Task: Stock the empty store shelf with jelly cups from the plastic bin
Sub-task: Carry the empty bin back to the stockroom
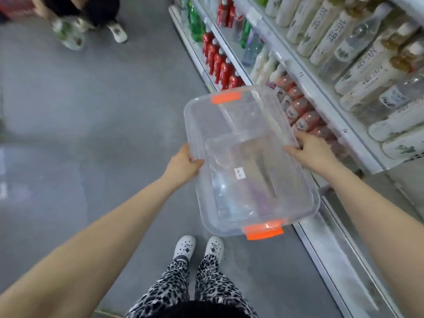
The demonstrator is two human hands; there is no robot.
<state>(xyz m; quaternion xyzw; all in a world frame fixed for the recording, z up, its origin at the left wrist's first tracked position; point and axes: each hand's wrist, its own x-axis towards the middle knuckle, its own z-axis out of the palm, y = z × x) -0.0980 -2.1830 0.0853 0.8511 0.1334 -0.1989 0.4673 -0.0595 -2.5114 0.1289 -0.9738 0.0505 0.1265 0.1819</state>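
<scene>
I hold the clear plastic bin (195, 125) in the air between my 2 hands, over the grey floor (91, 111) and just beside the shelving (321, 88) on my right. My left hand (183, 164) grips the rim of the bin's left long side, thumb on top and fingers curled under the edge. My right hand (309, 152) grips the opposite long side, thumb lying inside along the wall and fingers wrapped over the rim on the outside. Both arms are stretched forward and bare.

The bin is tilted, its far end higher and turned toward the shelving. It has 2 orange latches, 1 on the far short end (226, 98) and 1 on the near short end (263, 229). A small white sticker (239, 173) sits on its see-through bottom.

The shelving carries rows of red bottles (220, 63), green bottles (197, 24), tall pale bottles (321, 26) and, right behind the bin's far corner, pink-labelled bottles (300, 111).

Below the bin I see my 2 white clogs (184, 246) and leopard-print trousers (172, 285). At the top left another person (91, 10) stands on the floor, well apart from me; the picture is blurred there.
</scene>
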